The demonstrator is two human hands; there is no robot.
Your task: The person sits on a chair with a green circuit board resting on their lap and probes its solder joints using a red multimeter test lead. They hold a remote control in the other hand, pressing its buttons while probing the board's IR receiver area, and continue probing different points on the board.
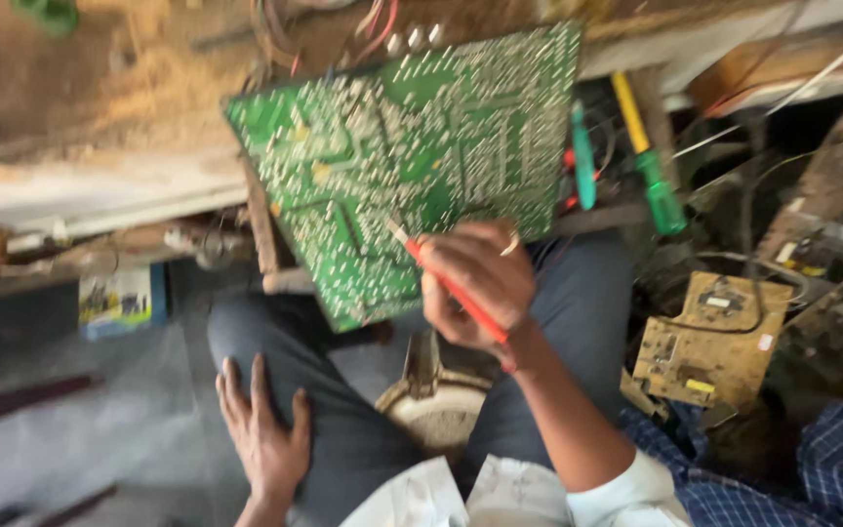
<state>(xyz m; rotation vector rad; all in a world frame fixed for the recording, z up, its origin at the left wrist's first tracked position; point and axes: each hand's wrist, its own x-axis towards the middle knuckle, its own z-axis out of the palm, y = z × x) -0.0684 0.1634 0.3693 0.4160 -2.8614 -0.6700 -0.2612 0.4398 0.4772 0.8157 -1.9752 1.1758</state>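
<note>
green fibreglass fills the middle of the view: a large circuit board (412,156), solder side up, is propped tilted against the edge of a worn wooden bench (100,88) and above the lap. a red probe (451,288) is gripped pen-fashion in the right hand (475,283), fingers curled closed round its shaft, and its pale tip is set on or just above the solder joints near the board's lower middle; blur hides whether contact is made. the left hand (260,434) is laid flat on the left thigh, fingers spread and holding nothing. the step in hand is judged to be point-by-point probing of the joints; a steady tip and a board kept from sliding would be called for as further joints are reached. beside the board's right edge, two green-handled screwdrivers (661,200) are stood among loose wires. a yellowed smaller board (714,342) is seen lower right amid cluttered parts. a round pale object (436,415) is placed between the knees. grey floor (70,429) is seen at left.
</note>
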